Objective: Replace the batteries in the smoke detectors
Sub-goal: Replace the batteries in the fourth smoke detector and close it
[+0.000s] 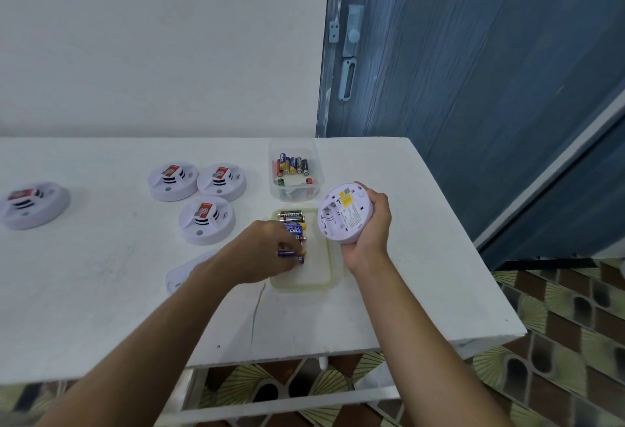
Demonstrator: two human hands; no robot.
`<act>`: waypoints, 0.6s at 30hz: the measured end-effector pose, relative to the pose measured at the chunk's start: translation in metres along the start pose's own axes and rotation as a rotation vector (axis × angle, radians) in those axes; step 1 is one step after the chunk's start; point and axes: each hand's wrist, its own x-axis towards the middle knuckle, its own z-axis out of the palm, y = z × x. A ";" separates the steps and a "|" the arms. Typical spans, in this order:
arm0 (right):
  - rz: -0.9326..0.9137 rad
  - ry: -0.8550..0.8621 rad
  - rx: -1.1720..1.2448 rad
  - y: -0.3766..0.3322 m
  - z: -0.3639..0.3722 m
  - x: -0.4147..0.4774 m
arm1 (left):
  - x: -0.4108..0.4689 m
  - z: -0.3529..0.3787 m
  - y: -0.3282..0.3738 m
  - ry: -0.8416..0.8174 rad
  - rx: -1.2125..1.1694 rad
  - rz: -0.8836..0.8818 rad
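- In the head view, our right hand [368, 223] wrapped round the round white plastic smoke detector [343, 215], whose labelled back was tilted toward us.
- Just left of it, our left hand [267, 250] pinched a small purple battery [287, 253] over the shallow green-rimmed clear tray [321, 283], nearer us than the other loose batteries [291, 222].
- We judged it best to check the polarity marks first and hold the detector steady.

White table [101, 291]; blue door [473, 88]; white detectors, red labels [206, 220]; green-rimmed lid [318, 278].
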 end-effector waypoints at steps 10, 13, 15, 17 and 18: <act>-0.015 -0.034 0.030 -0.016 0.000 0.017 | 0.071 -0.034 -0.002 0.239 -0.068 -0.157; -0.020 -0.028 0.038 -0.021 -0.003 0.026 | 0.105 -0.036 -0.012 0.256 0.014 -0.199; -0.030 -0.027 0.042 -0.024 -0.004 0.032 | 0.125 -0.036 -0.021 0.207 0.104 -0.204; -0.039 -0.025 0.037 -0.026 -0.004 0.039 | 0.142 -0.036 -0.031 0.109 0.189 -0.204; -0.041 -0.024 0.033 -0.027 -0.005 0.042 | 0.149 -0.035 -0.035 0.041 0.233 -0.204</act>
